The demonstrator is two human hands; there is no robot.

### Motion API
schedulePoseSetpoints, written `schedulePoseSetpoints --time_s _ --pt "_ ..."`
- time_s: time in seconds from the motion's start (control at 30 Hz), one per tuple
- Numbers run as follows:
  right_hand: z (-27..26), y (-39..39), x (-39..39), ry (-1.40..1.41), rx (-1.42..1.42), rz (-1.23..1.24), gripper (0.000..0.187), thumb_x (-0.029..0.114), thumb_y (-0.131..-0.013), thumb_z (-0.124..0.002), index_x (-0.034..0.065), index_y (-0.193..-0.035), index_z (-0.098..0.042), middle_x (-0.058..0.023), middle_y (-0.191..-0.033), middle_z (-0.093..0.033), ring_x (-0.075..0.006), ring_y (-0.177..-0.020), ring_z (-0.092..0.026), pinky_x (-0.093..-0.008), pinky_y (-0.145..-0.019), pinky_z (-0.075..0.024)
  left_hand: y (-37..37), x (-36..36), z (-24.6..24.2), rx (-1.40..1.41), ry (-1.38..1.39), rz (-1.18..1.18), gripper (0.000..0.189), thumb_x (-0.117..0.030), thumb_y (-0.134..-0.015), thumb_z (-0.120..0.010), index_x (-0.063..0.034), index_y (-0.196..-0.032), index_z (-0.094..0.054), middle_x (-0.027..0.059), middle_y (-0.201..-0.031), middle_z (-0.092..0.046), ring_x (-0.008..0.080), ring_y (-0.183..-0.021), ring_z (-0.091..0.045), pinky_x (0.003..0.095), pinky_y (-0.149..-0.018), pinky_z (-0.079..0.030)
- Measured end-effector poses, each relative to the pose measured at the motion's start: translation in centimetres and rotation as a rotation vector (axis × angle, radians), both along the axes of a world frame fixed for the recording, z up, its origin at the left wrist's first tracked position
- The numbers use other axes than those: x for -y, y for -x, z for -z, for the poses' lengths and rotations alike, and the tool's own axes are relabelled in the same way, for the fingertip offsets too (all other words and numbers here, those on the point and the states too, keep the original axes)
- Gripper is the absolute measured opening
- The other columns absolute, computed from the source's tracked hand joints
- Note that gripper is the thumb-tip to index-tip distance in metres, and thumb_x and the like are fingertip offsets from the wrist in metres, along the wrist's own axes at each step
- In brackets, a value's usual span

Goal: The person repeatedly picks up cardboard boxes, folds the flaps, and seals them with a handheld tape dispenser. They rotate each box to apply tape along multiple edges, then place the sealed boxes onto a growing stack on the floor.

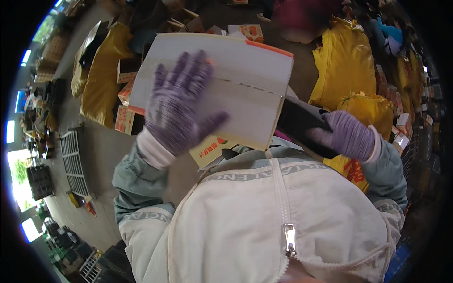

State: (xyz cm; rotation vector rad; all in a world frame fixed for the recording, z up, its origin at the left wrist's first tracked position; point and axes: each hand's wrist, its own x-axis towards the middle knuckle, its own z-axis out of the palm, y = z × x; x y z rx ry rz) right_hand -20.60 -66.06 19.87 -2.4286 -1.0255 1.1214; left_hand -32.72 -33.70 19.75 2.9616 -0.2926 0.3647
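A cardboard box [244,109] with a whitish face and red-orange edge strips is tilted in front of my chest. A seam runs across that face, with a shiny band along it that looks like clear tape. My left hand [177,102], in a purple knitted glove, lies over the left part of the face with its fingers spread; motion blurs it. At the box's right edge, my right hand [348,134], gloved alike, grips a broad black hand tool [304,122]. The tool's far end is hidden by the box, so its exact kind is unclear.
Full yellow woven sacks [345,63] stand ahead right, with another yellow sack [106,74] at left. Printed cartons [125,120] lie about the floor. Beyond are a metal rack [74,162] and a person in blue [389,33]. A blurred dark-red shape [300,17] is near the top.
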Motion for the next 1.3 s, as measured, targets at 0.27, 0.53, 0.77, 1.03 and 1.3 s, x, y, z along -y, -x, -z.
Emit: schedulePoseSetpoints --time_s 0.27,0.53,0.77,1.03,1.3 --pt "-0.5 1.6 -0.5 0.166 -0.003 0.171 0.046 0.046 -0.086 -0.057 0.0023 -0.094 -0.067 -0.016 -0.069 -0.065 -0.0298 -0.065 -0.065 -0.0358 -0.069 -0.0513 -0.1 4.8 0.5 -0.134 0.158 0.321 0.077 -0.044 -0.069 -0.071 -0.0151 -0.135 -0.045 0.0136 -0.143 -0.039 0.0385 -0.131 -0.036 0.055 -0.109 -0.016" --pt "8.6 0.7 2.4 -0.073 -0.003 0.417 0.039 0.039 -0.084 -0.062 0.0011 -0.095 -0.068 -0.0126 -0.075 -0.067 -0.0246 -0.061 -0.063 -0.0304 -0.06 -0.0488 3.0 -6.5 5.5 0.322 0.982 -0.531 0.054 -0.042 -0.097 -0.04 -0.0049 -0.136 -0.039 0.0143 -0.124 -0.051 0.0271 -0.109 -0.055 0.0358 -0.089 -0.046" --pt "11.7 -5.0 -5.5 -1.005 -0.825 1.064 0.032 0.029 -0.084 -0.068 -0.0004 -0.096 -0.064 -0.0071 -0.078 -0.066 -0.0159 -0.066 -0.064 -0.0262 -0.063 -0.0529 -5.2 -10.8 10.8 0.104 2.161 0.228 0.048 -0.046 -0.097 -0.037 -0.0123 -0.13 -0.047 0.0096 -0.126 -0.054 0.0269 -0.114 -0.053 0.0452 -0.096 -0.042" --pt "20.8 -1.9 -11.7 -0.62 0.324 0.521 0.059 0.034 -0.078 -0.07 -0.0022 -0.119 -0.048 -0.0157 -0.091 -0.063 -0.0295 -0.085 -0.062 -0.0369 -0.078 -0.0505 -10.1 -16.3 25.0 -0.344 0.713 -0.862 0.046 -0.037 -0.091 -0.048 -0.0115 -0.129 -0.049 0.0078 -0.134 -0.046 0.029 -0.125 -0.04 0.0407 -0.103 -0.033" --pt "23.9 -0.3 -12.5 -0.258 0.615 0.157 0.051 0.033 -0.081 -0.061 -0.0025 -0.115 -0.051 -0.0203 -0.092 -0.064 -0.0384 -0.085 -0.06 -0.0463 -0.085 -0.0424 -11.0 -16.2 25.5 -0.581 0.053 -0.796 0.052 -0.05 -0.087 -0.049 -0.0173 -0.128 -0.053 0.0127 -0.14 -0.04 0.0298 -0.13 -0.037 0.0443 -0.108 -0.028"
